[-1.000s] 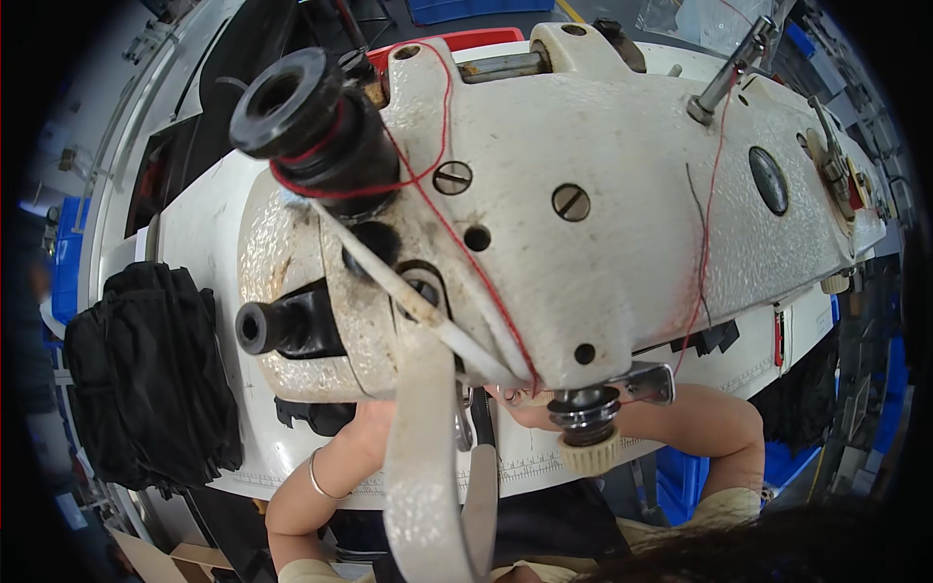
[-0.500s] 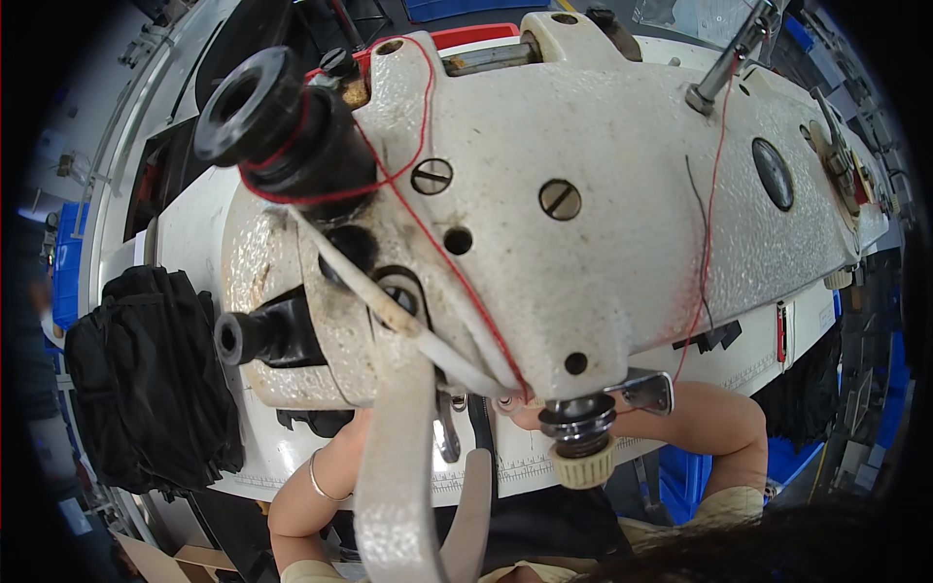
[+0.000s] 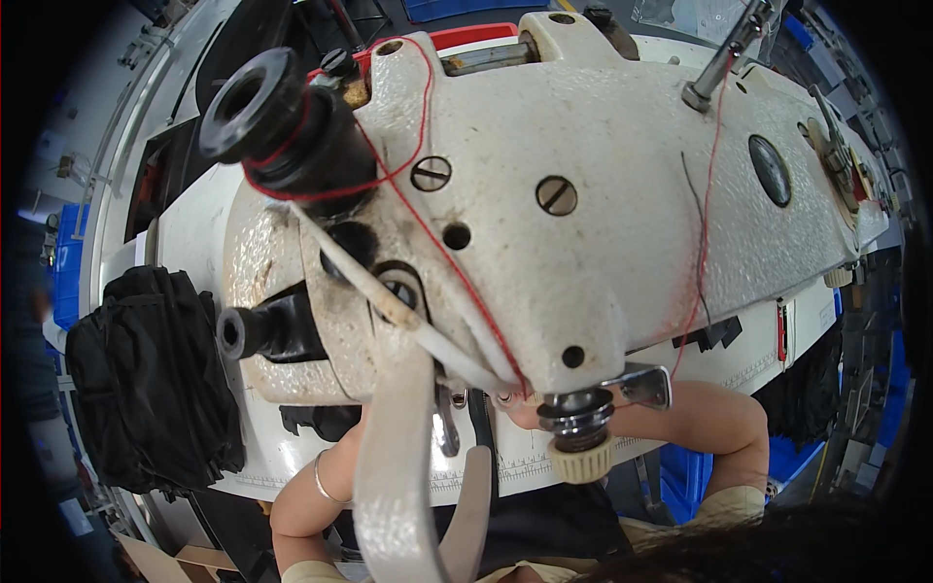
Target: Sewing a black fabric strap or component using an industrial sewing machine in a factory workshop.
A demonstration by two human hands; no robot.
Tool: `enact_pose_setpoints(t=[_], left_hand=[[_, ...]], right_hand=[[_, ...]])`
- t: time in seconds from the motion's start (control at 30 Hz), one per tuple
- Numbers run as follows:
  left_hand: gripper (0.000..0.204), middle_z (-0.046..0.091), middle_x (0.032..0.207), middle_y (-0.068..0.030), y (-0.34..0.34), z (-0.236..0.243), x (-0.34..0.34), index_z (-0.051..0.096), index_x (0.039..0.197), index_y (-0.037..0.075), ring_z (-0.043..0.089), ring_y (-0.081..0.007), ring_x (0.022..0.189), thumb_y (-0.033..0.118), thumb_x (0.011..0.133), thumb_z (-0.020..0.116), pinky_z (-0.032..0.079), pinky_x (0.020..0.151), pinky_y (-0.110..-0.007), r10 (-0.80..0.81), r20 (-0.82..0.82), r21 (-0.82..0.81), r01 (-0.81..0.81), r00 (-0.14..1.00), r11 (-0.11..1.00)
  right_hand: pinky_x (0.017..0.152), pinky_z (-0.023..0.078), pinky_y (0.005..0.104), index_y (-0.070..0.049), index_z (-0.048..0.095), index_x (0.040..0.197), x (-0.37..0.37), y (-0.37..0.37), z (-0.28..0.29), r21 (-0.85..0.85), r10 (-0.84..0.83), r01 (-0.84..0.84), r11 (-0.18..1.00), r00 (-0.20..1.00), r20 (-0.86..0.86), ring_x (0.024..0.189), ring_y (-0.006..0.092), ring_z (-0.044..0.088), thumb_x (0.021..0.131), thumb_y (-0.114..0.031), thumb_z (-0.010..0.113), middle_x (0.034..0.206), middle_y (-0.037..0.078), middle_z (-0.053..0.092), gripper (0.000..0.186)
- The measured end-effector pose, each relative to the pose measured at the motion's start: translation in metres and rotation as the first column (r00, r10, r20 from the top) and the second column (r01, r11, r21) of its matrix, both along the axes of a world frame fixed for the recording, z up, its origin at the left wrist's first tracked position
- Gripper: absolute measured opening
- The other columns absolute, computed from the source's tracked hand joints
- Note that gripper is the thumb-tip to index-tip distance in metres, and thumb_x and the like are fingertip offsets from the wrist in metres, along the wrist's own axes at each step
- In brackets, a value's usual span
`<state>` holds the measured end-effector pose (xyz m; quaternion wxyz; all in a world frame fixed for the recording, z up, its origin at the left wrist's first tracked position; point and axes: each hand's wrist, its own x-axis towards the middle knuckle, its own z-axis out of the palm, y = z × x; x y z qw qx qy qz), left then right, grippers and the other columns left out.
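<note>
The white head of a sewing machine [image 3: 505, 282] fills the middle and covers most of both hands. My left forearm, with a bracelet [image 3: 330, 483] at the wrist, reaches up behind the machine's pale lever [image 3: 394, 457]; its fingers are hidden. My right hand [image 3: 525, 415] shows only as a bit of skin left of the tension dial [image 3: 581, 457], fingers out of sight. Between the hands a narrow black strip [image 3: 481, 423] runs down toward my lap. Dark fabric [image 3: 321, 420] lies beside my left wrist. What either hand holds, I cannot make out.
Red thread [image 3: 452, 267] loops over the machine. Folded black fabric [image 3: 151, 379] is piled at the left of the white table [image 3: 258, 457], which has a ruler along its front edge. Blue bins [image 3: 680, 476] stand below at right, a cardboard box [image 3: 180, 564] at lower left.
The dark fabric beside my left wrist has shifted slightly and shows a little more. Both forearms stay in nearly the same place.
</note>
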<state>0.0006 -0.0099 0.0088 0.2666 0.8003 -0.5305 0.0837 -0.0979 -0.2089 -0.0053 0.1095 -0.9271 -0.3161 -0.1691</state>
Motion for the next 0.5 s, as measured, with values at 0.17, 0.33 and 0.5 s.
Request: enact_pose_setpoints(t=[0.17,0.33,0.5], left_hand=[[0.031,0.059,0.101,-0.0092,0.012,-0.002,-0.007,0.058,0.118,0.006,0.061,-0.0211,0.087,0.014,0.088,0.054,0.051,0.079,-0.035,-0.051,-0.111,0.185,0.071,0.993,0.980],[0.034,0.064,0.107,-0.0121,0.016,-0.015,-0.008,0.060,0.116,0.004,0.065,-0.0214,0.093,0.016,0.085,0.054,0.054,0.083,-0.037,0.086,-0.354,0.430,0.080,0.931,0.899],[0.040,0.067,0.092,-0.0151,0.010,-0.025,-0.012,0.070,0.099,0.000,0.066,-0.0290,0.079,0.010,0.060,0.066,0.054,0.070,-0.044,-0.018,-0.014,0.024,0.019,1.000,1.000]], right_hand=[[0.080,0.047,0.0357,-0.010,0.054,0.069,0.000,0.000,0.003,-0.046,0.013,-0.006,0.999,0.988,0.151,0.083,0.0235,0.058,0.064,-0.019,0.062,0.075,0.005,0.062,0.013],[0.082,0.047,0.0372,-0.009,0.057,0.077,-0.005,0.001,0.009,-0.052,0.013,-0.017,0.998,0.996,-0.088,0.080,0.0245,0.058,0.069,-0.019,0.062,0.073,0.006,0.062,0.014],[0.086,0.048,0.0406,-0.007,0.060,0.082,-0.007,0.000,0.011,-0.068,-0.007,0.015,0.998,0.995,0.104,0.083,0.0288,0.061,0.069,-0.018,0.061,0.077,0.011,0.064,0.017]])
